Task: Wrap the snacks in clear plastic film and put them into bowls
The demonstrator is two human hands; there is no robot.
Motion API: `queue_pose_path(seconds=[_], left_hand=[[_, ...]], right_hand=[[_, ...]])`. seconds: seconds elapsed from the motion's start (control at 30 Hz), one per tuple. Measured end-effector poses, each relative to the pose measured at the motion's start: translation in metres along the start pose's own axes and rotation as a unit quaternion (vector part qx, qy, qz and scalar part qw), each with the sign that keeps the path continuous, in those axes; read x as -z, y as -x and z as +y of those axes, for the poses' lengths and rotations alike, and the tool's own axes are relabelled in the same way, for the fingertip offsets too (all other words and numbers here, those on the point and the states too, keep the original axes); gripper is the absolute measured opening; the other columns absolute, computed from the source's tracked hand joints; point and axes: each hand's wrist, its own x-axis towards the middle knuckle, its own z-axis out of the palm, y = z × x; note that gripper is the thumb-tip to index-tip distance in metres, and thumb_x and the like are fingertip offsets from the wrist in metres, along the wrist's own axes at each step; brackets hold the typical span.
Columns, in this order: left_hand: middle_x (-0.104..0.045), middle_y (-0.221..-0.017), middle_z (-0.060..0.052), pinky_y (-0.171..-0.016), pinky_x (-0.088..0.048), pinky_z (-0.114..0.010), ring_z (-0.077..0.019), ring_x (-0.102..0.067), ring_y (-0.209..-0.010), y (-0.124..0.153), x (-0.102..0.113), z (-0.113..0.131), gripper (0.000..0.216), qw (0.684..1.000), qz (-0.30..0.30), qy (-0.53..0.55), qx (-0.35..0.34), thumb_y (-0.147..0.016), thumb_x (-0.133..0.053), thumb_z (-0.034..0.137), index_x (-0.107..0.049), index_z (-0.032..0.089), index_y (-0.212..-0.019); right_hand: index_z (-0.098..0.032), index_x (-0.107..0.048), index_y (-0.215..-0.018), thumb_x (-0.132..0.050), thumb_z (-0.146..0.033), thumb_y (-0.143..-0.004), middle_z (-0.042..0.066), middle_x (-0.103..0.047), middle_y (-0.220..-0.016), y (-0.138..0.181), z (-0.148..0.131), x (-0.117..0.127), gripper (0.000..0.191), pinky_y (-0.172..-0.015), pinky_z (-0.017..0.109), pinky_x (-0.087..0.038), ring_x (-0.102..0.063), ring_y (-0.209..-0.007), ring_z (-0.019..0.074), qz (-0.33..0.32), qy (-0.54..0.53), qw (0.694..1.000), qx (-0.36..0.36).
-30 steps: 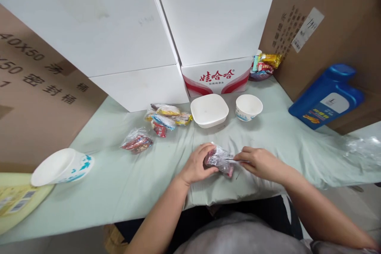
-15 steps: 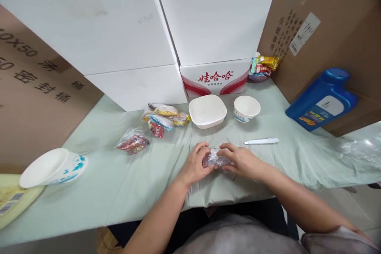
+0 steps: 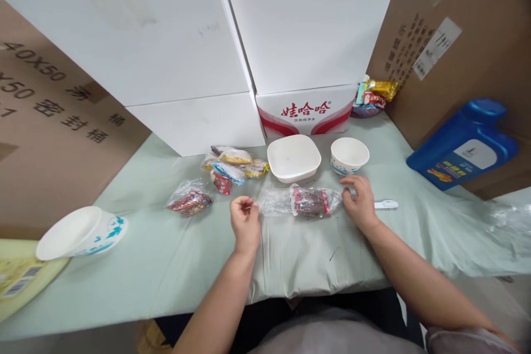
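Pinching loose left end of clear bag (image 3: 276, 202) in left hand (image 3: 246, 220), narrow grip, thumb against fingertips. With right hand (image 3: 359, 199) at opposite end, fingers curled, gap narrow; can't tell if gripping film or just touching. Probably set apart like this to pull film straight and free up slack. Inside right half of bag: brown bundle (image 3: 313, 201) with red ends, lying crosswise between both hands; can't tell if resting on tablecloth (image 3: 298, 265) or slightly lifted. Just right of right hand, partly hidden by it: white tool (image 3: 386, 204), likely laid there for easy reach. Just beyond bag: white dish (image 3: 294, 157) and paper cup (image 3: 349, 156), side by side, upright, seemingly set back for working room. Off to left: snack packets (image 3: 232, 163), apparently grouped there to stay out of the way
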Motion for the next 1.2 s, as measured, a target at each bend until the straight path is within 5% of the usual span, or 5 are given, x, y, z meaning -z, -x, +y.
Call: queue_pose_path(seconds=[0.23,0.4,0.7,1.0,1.2], left_hand=[[-0.066,-0.098,-0.006,-0.084,-0.048,-0.034,-0.0192,-0.061,-0.093,0.011,-0.002,0.020,0.014,0.916,-0.226,-0.166,-0.287,-0.091,-0.050,0.020,-0.061,0.021,-0.098],[-0.062,-0.125,-0.014,-0.101,-0.037,-0.049,-0.0308,-0.050,-0.123,0.011,-0.010,0.008,0.037,0.875,-0.251,-0.340,-0.237,-0.095,-0.044,0.034,-0.057,0.018,-0.127],[-0.066,-0.089,-0.006,-0.089,-0.044,-0.043,-0.0251,-0.061,-0.097,0.007,-0.001,0.024,0.013,0.916,-0.163,-0.229,-0.286,-0.083,-0.054,0.015,-0.064,0.022,-0.085],[-0.068,-0.077,0.002,-0.112,-0.031,-0.054,-0.0210,-0.067,-0.087,0.024,0.041,0.083,0.027,0.760,-0.543,-0.233,-0.270,-0.069,-0.053,0.005,-0.058,0.025,-0.086],[-0.069,-0.085,-0.004,-0.088,-0.053,-0.042,-0.0202,-0.065,-0.083,0.019,0.020,0.091,0.019,0.791,-0.486,-0.245,-0.278,-0.089,-0.047,0.014,-0.062,0.023,-0.098]], right_hand=[[-0.022,-0.060,-0.099,-0.052,-0.021,-0.091,0.003,-0.067,-0.079,0.009,-0.035,0.001,0.012,-0.067,0.030,-0.050,-0.062,-0.071,0.0165,-0.171,-0.051,0.970,0.165],[-0.016,-0.058,-0.120,-0.051,-0.035,-0.093,0.016,-0.063,-0.123,0.009,-0.020,-0.011,0.034,-0.097,0.049,-0.044,-0.054,-0.116,0.0301,-0.213,0.080,0.971,0.066],[-0.022,-0.068,-0.098,-0.045,-0.027,-0.094,0.012,-0.067,-0.115,0.004,-0.018,-0.002,0.024,-0.100,0.052,-0.042,-0.054,-0.119,0.0289,-0.160,0.061,0.985,0.035],[-0.020,-0.061,-0.115,-0.036,-0.031,-0.100,0.010,-0.069,-0.113,0.006,-0.032,0.007,0.032,-0.090,0.037,-0.050,-0.063,-0.106,0.0215,-0.238,-0.027,0.970,0.039],[-0.022,-0.065,-0.110,-0.046,-0.034,-0.096,0.007,-0.072,-0.104,0.009,-0.035,0.002,0.027,-0.077,0.033,-0.051,-0.068,-0.090,0.0225,-0.341,0.088,0.935,-0.033]])
